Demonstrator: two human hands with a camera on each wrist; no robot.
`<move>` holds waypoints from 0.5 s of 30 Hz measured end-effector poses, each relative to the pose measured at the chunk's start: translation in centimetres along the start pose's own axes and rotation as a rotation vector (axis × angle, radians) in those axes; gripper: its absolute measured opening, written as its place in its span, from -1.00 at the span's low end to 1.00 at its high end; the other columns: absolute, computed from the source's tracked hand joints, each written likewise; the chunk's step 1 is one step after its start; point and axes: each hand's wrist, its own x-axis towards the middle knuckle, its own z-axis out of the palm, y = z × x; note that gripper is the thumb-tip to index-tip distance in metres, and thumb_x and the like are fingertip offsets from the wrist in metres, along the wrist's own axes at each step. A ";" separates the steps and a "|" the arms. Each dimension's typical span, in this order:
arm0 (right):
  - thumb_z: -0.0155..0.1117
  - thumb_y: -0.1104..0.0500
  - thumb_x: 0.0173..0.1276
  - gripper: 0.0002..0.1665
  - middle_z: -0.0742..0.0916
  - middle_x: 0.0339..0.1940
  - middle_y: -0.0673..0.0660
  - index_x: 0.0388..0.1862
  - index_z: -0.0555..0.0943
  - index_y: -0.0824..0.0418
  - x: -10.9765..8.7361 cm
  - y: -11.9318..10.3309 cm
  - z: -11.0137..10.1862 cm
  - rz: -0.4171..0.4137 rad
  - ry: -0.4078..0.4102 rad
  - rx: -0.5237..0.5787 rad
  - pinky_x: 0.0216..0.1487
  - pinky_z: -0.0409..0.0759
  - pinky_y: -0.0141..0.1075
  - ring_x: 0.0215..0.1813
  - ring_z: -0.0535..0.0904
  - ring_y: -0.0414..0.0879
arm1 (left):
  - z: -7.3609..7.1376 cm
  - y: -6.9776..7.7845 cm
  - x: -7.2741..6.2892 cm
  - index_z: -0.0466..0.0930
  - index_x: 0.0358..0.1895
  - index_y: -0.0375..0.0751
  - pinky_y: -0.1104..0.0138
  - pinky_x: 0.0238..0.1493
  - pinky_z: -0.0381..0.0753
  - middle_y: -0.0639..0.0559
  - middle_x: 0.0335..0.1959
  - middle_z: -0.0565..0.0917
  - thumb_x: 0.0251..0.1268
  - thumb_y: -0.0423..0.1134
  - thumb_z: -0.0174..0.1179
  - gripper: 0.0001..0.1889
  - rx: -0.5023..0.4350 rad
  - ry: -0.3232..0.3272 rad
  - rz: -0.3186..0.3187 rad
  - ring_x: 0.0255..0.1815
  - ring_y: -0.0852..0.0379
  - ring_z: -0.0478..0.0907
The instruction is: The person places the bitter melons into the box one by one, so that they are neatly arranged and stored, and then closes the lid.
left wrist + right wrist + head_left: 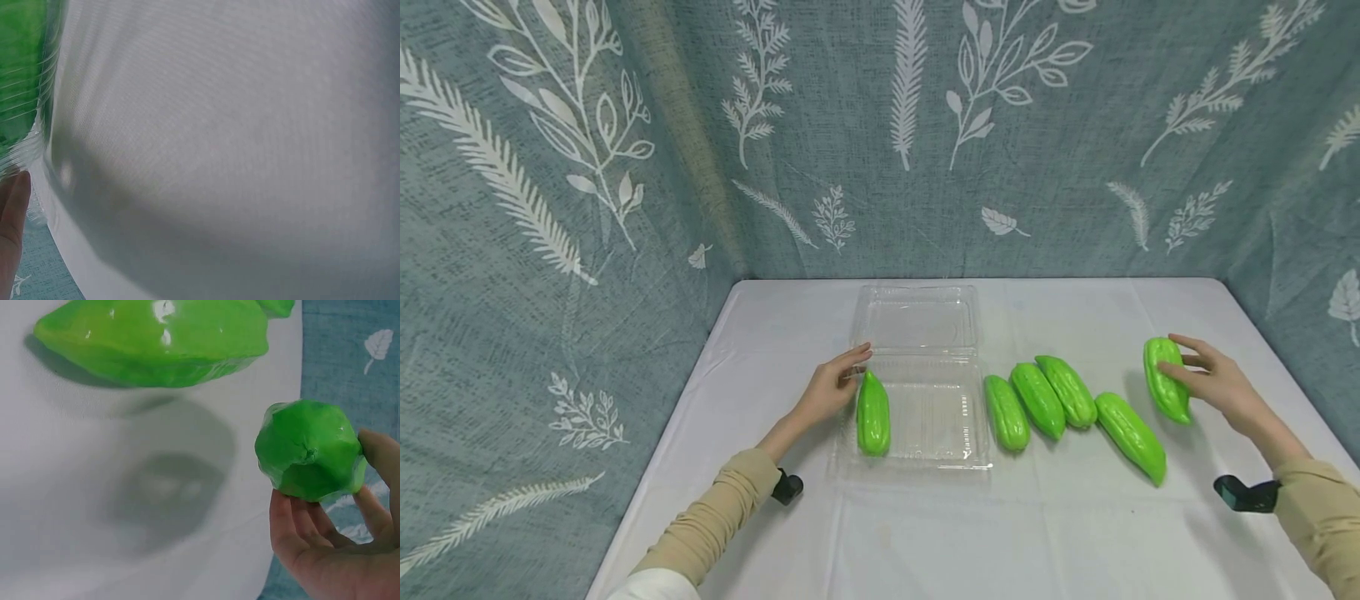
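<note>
In the head view my right hand (1217, 382) grips a glossy green ridged gourd (1163, 375) with a pointed tip, thumb on one side and fingers on the other. The right wrist view shows this gourd (309, 450) end-on, raised off the table with a shadow below. My left hand (831, 387) touches the left side of a clear plastic clamshell box (928, 417), its fingers fairly straight near the hinge. Inside the box, along its left wall, lies one green gourd (873, 415). The left wrist view catches only a finger (15, 209) against the box's ribbed edge.
Right of the box several more green gourds lie on the white table (925, 542), among them a slanting gourd (1131, 437) nearest my right hand. The box's lid (917, 321) lies folded back behind its base. A patterned blue-grey curtain (865, 225) borders the table.
</note>
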 end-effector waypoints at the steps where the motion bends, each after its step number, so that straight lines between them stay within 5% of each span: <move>1: -0.02 -0.11 0.45 -0.11 0.17 0.34 0.66 0.52 -0.10 0.29 0.3 0.4 0.0 0.007 0.001 0.011 0.03 0.57 0.20 0.27 0.27 0.47 | 0.0 0.0 0.0 0.43 0.21 -0.44 0.06 0.23 0.54 -0.21 0.36 0.38 0.13 -0.68 -0.05 -0.49 0.000 0.001 0.000 0.21 -0.19 0.50; 9: 0.03 -0.34 0.31 -0.02 0.25 0.37 0.50 0.56 -0.09 -0.04 2.8 4.2 0.8 0.066 0.091 0.020 -0.30 0.70 -0.29 0.28 0.28 0.35 | 0.1 0.0 0.0 0.43 0.21 -0.45 0.04 0.20 0.56 -0.22 0.36 0.38 0.13 -0.67 -0.05 -0.50 -0.006 0.000 -0.003 0.20 -0.21 0.51; 15: 0.05 -0.21 0.37 -0.01 0.16 0.38 0.61 0.54 -0.10 0.22 1.6 0.8 1.3 0.043 0.096 0.123 -0.06 0.68 -0.03 0.31 0.21 0.46 | 0.1 0.1 0.0 0.43 0.23 -0.41 0.08 0.23 0.54 -0.17 0.38 0.37 0.14 -0.65 -0.04 -0.48 0.015 -0.005 -0.038 0.21 -0.17 0.51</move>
